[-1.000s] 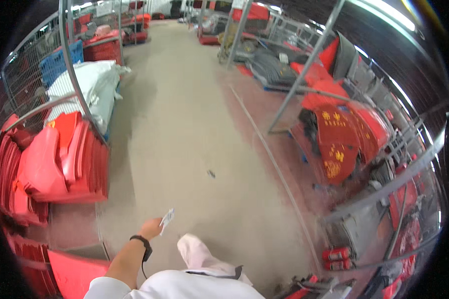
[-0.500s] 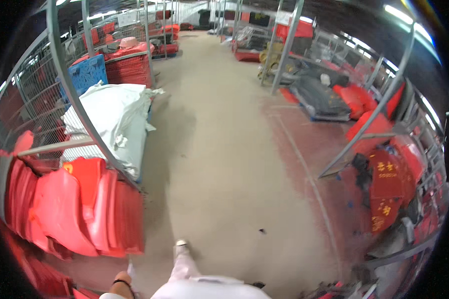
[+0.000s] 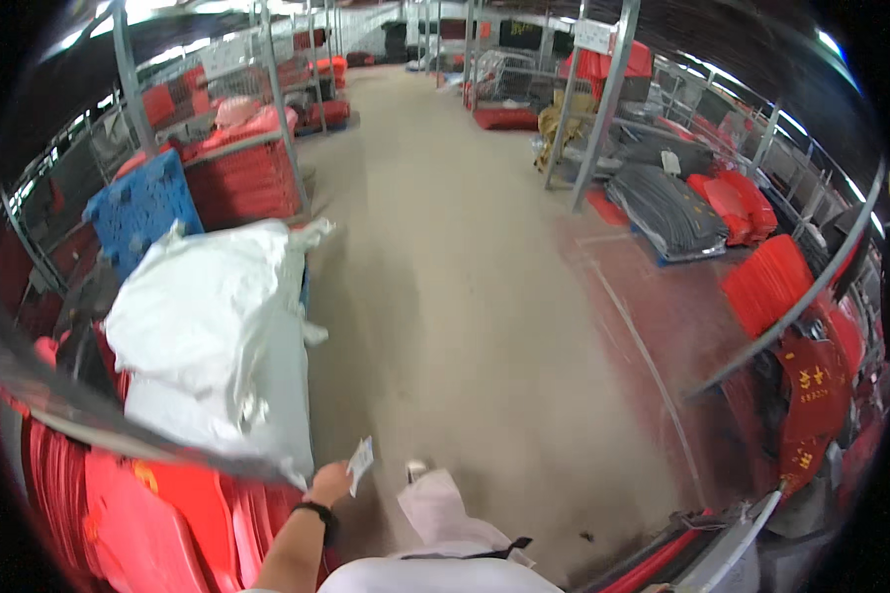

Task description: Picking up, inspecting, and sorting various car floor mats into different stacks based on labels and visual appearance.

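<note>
Head view: my left hand [image 3: 328,484] pinches a small white slip [image 3: 361,462] upright beside the white sack [image 3: 218,336] (held face-up, presumably for reading), while my right hand is out of view.

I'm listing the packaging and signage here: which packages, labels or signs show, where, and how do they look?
Paper slip: small, white, held in the left hand.
White sack: bulky, left of the aisle.
Sign: pale rectangle high on a grey post, far right.
Red banners: gold marks, right edge.
</note>
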Tool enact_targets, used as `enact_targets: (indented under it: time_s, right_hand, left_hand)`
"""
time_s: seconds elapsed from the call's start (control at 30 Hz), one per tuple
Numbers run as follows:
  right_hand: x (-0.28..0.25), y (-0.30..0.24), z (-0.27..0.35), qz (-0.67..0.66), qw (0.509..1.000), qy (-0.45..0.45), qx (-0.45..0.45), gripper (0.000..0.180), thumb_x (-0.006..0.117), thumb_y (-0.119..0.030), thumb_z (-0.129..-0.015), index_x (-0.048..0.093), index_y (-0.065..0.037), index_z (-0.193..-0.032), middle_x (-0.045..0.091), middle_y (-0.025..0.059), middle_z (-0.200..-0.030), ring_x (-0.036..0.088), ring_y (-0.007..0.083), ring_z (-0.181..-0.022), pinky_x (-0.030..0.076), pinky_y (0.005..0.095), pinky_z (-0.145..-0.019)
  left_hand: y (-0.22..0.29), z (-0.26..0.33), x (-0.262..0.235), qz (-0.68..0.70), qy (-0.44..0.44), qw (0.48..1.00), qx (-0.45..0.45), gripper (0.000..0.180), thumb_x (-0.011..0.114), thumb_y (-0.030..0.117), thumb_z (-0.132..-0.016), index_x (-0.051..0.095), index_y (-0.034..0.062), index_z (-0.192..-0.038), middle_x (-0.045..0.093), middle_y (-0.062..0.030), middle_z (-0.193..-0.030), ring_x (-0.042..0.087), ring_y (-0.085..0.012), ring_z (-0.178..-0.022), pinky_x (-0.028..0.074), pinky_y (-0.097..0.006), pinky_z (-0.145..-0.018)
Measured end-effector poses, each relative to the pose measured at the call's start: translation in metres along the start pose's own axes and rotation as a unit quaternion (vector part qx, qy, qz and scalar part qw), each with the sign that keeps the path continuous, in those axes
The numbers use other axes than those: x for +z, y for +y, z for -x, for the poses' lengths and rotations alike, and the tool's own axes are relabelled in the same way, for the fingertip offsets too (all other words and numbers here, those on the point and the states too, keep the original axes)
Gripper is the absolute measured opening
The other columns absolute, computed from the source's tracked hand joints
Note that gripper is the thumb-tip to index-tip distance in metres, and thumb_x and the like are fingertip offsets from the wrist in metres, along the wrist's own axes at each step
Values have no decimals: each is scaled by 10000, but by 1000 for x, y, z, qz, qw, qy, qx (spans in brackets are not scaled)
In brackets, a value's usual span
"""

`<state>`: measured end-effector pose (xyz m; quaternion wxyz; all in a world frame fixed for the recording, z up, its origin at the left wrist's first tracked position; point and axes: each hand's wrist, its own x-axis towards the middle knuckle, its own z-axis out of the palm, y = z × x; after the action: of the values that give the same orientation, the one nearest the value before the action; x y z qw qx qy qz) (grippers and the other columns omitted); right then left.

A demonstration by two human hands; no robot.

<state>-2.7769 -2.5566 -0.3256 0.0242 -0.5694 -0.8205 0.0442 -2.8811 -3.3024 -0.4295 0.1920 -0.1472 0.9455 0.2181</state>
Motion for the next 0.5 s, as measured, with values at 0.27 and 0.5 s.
enact_targets:
  time_s: [0.27, 0.5]
  right_hand:
    - [49, -321, 47, 11, 999, 2, 39, 260, 549, -287, -702, 633, -98, -860, 620, 168, -802, 600, 323, -751, 469, 405, -627]
    - [108, -622, 90, 9, 998, 18, 67, 264, 539, -289, -709, 636, -102, -868, 621, 171, -804, 600, 328, -755, 469, 407, -631]
  left_hand:
    - [-147, -262, -155, -47, -122, 980, -148, 295, 399, 236, -800, 571, 75, -978, 590, -174, -960, 557, -360, -898, 444, -442, -769]
    - [-178, -538, -266, 4, -88, 995, -37, 348, 416, 295, -800, 547, 68, -1030, 571, -225, -962, 533, -383, -913, 414, -458, -807]
